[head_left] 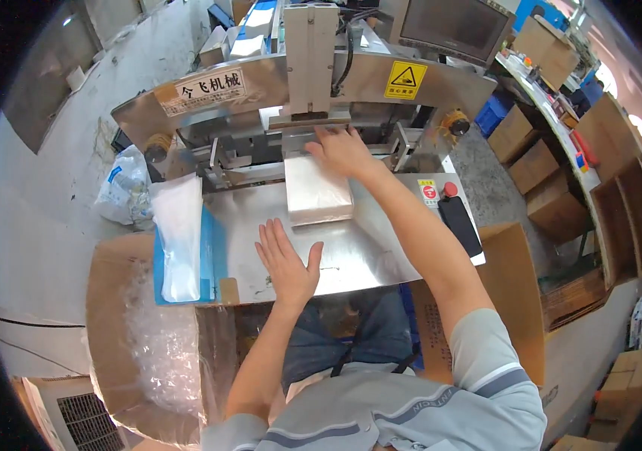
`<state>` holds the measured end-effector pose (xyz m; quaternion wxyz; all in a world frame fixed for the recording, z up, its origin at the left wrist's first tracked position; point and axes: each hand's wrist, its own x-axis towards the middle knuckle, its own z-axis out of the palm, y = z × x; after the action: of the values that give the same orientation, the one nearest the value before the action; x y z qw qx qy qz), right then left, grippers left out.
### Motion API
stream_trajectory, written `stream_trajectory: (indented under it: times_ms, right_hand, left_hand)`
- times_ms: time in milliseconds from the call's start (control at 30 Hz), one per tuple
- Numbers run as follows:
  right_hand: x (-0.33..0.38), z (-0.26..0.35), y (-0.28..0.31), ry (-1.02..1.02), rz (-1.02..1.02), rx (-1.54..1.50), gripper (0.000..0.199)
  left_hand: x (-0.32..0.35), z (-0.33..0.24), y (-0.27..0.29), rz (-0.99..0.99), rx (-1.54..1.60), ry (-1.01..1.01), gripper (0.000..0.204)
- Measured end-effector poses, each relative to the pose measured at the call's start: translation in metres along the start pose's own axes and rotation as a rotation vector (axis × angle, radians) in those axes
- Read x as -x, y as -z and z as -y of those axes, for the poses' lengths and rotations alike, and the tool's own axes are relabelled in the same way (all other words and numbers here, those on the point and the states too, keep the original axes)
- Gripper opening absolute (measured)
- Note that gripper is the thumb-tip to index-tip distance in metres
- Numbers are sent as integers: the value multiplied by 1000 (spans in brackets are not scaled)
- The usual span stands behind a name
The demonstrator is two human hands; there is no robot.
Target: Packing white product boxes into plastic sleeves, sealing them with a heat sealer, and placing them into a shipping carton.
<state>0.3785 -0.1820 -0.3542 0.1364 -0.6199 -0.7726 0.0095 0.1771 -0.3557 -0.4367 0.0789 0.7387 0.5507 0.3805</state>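
Clear plastic bags (179, 248) lie left of the wrapped package (319, 197), and the left hand (289, 272), empty with thumb spread, is by its near-left corner, well placed to square it. The package lies on the metal surface (244, 225); at its far end, whether the right hand (342, 152) pinches I can't tell, but I'd keep those fingertips clear of the press bar (310, 122).

Packet (319, 192) partly hidden behind right fingers (336, 141)

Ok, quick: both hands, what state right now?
Left hand: open, holding nothing.
Right hand: at the far end of the wrapped pack; grip cannot be told.
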Motion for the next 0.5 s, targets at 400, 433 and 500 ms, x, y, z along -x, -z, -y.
stream_trajectory:
  times_ms: [400, 433, 500]
  right_hand:
    - [143, -6, -21, -233, -201, -965, 53]
    - [153, -7, -26, -238, -208, -966, 53]
    - [170, -6, -33, -317, -187, -1049, 52]
  left_hand:
    - [0, 1, 4, 43, 37, 1, 86]
    - [-1, 0, 3, 47, 38, -5, 86]
    - [-2, -1, 3, 76, 36, 10, 85]
